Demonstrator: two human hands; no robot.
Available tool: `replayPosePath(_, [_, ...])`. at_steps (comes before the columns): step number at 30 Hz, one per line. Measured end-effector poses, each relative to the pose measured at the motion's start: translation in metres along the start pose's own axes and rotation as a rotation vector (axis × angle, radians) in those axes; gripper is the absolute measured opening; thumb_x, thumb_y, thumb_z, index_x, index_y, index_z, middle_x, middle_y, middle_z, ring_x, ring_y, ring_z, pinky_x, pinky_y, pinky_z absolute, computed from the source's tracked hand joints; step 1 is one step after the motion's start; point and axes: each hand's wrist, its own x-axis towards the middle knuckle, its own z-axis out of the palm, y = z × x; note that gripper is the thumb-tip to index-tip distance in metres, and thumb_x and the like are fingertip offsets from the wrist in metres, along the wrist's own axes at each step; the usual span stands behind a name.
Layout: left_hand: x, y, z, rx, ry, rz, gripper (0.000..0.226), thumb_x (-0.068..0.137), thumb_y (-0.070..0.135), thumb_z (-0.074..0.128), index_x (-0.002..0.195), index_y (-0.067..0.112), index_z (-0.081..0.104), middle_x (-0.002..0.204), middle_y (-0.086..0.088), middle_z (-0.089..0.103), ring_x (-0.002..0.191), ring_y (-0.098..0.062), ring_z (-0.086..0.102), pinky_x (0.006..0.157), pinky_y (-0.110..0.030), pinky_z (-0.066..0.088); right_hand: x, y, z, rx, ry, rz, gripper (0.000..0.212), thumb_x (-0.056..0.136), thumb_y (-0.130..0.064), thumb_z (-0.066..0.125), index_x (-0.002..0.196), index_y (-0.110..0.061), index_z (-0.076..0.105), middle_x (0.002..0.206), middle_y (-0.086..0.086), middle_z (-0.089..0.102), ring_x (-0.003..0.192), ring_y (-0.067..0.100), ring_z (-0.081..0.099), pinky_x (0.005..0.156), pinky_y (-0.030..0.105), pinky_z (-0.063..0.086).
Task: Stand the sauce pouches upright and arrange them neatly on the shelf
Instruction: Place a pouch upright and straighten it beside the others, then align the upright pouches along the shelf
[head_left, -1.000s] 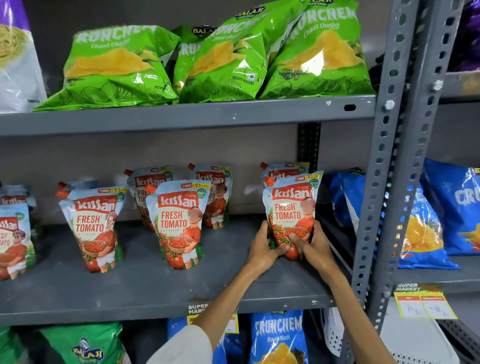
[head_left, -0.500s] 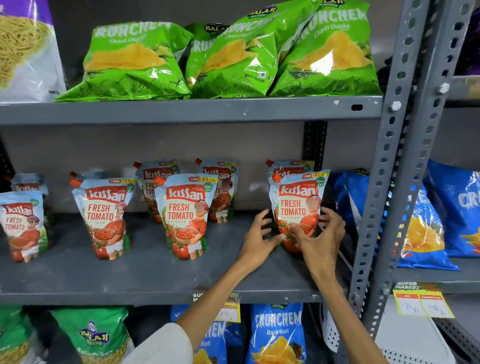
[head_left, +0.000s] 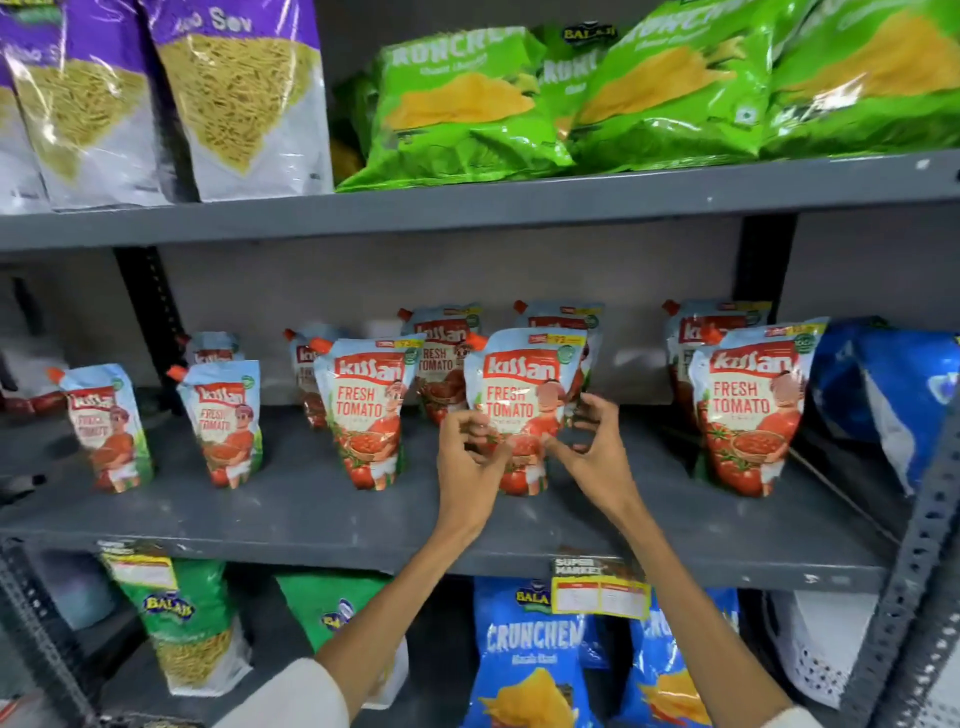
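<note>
Several Kissan tomato ketchup pouches stand upright in two rows on the grey middle shelf (head_left: 311, 512). The front row runs from the far-left pouch (head_left: 106, 426) to the right-end pouch (head_left: 748, 410), with others behind them. My left hand (head_left: 470, 454) and my right hand (head_left: 592, 447) flank the lower part of the middle front pouch (head_left: 522, 384). Both hands have curled, spread fingers. My left fingertips touch its lower left edge. The right thumb rests near its front, and the right fingers sit just off its right edge. Motion blur hides any firm grip.
Green chip bags (head_left: 467, 104) and purple sev bags (head_left: 234, 93) lie on the shelf above. Blue snack bags (head_left: 893, 395) crowd the right end. Blue Crunchem bags (head_left: 530, 649) and green Balaji bags (head_left: 176, 623) fill the shelf below. A slotted steel post (head_left: 914, 571) stands at right.
Both hands let go of the right-end pouch, which stays upright, and moved left to the middle front pouch. The view shifted left as well.
</note>
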Motion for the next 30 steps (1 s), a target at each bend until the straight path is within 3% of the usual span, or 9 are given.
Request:
replayPosePath(3, [0.014,-0.017,-0.019,0.033,-0.106,-0.093,0.065,0.074,0.018,0.085,0.124,0.023,0.043,0.125,-0.002,0.055,0.106,-0.013,0.06,0.082,-0.023,0.052,0.006,0.009,0.019,0.045,-0.123,0.14,0.086,0.072,-0.028,0.086,0.134,-0.03,0.027,0.124,-0.014,0.051,0.114,0.0,0.055,0.078,0.006,0.05])
replayPosePath(6, [0.026,-0.028,-0.025,0.005,-0.344,-0.238,0.083,0.078,0.02,0.083,0.144,0.024,0.033,0.14,-0.001,0.049,0.124,-0.017,0.053,0.095,-0.028,0.047,0.009,0.011,0.027,0.043,-0.198,0.207,0.097,0.073,-0.024,0.086,0.144,-0.027,0.02,0.119,-0.024,0.051,0.106,-0.009,0.059,0.074,0.005,0.051])
replayPosePath(10, [0.031,-0.035,-0.027,-0.082,-0.524,-0.318,0.072,0.083,0.018,0.078,0.142,0.027,0.037,0.145,-0.005,0.054,0.125,-0.017,0.057,0.096,-0.021,0.05,0.008,0.01,0.029,0.026,-0.237,0.202,0.09,0.074,-0.026,0.084,0.145,-0.025,0.029,0.128,-0.015,0.057,0.113,-0.008,0.058,0.095,0.018,0.05])
replayPosePath(14, [0.028,-0.033,-0.027,-0.085,-0.512,-0.298,0.071,0.085,0.01,0.076,0.145,0.018,0.039,0.139,-0.005,0.058,0.122,-0.019,0.059,0.096,-0.023,0.051,0.002,0.004,0.029,0.029,-0.234,0.188,0.08,0.078,-0.021,0.082,0.14,-0.029,0.033,0.125,-0.016,0.057,0.111,-0.01,0.059,0.082,0.006,0.051])
replayPosePath(17, [0.022,-0.031,-0.025,-0.081,-0.49,-0.279,0.066,0.084,0.011,0.076,0.14,0.021,0.042,0.127,0.004,0.061,0.11,-0.005,0.062,0.081,-0.011,0.053,-0.001,0.004,0.026,0.037,-0.243,0.177,0.081,0.08,-0.019,0.079,0.144,-0.024,0.029,0.129,-0.01,0.057,0.119,0.002,0.057,0.084,0.01,0.052])
replayPosePath(19, [0.017,-0.029,-0.02,-0.08,-0.479,-0.276,0.062,0.085,0.009,0.075,0.135,0.024,0.043,0.123,0.007,0.062,0.107,0.0,0.061,0.078,-0.009,0.053,-0.002,0.005,0.019,0.034,-0.263,0.182,0.082,0.082,-0.019,0.078,0.145,-0.023,0.026,0.131,-0.009,0.057,0.117,0.0,0.058,0.084,0.011,0.053])
replayPosePath(21, [0.013,-0.026,-0.012,-0.082,-0.481,-0.277,0.059,0.084,0.008,0.075,0.131,0.027,0.044,0.121,0.008,0.063,0.107,-0.002,0.062,0.08,-0.012,0.054,-0.003,0.008,0.009,0.027,-0.263,0.188,0.081,0.082,-0.018,0.077,0.145,-0.021,0.026,0.131,-0.007,0.057,0.118,0.002,0.058,0.083,0.012,0.054])
replayPosePath(26, [0.007,-0.022,0.019,-0.092,-0.5,-0.276,0.056,0.084,0.012,0.076,0.127,0.03,0.045,0.127,0.002,0.064,0.115,-0.014,0.063,0.092,-0.023,0.054,-0.001,0.02,-0.021,0.02,-0.232,0.178,0.078,0.084,-0.014,0.076,0.145,-0.016,0.027,0.137,0.004,0.055,0.125,0.015,0.057,0.099,0.031,0.052])
replayPosePath(30, [0.008,-0.016,0.043,-0.088,-0.523,-0.29,0.054,0.085,0.015,0.075,0.126,0.034,0.045,0.128,0.004,0.063,0.115,-0.01,0.064,0.083,-0.018,0.055,0.005,0.025,-0.041,0.028,-0.21,0.167,0.071,0.084,-0.014,0.075,0.138,-0.022,0.028,0.133,0.001,0.054,0.124,0.011,0.056,0.082,0.012,0.053])
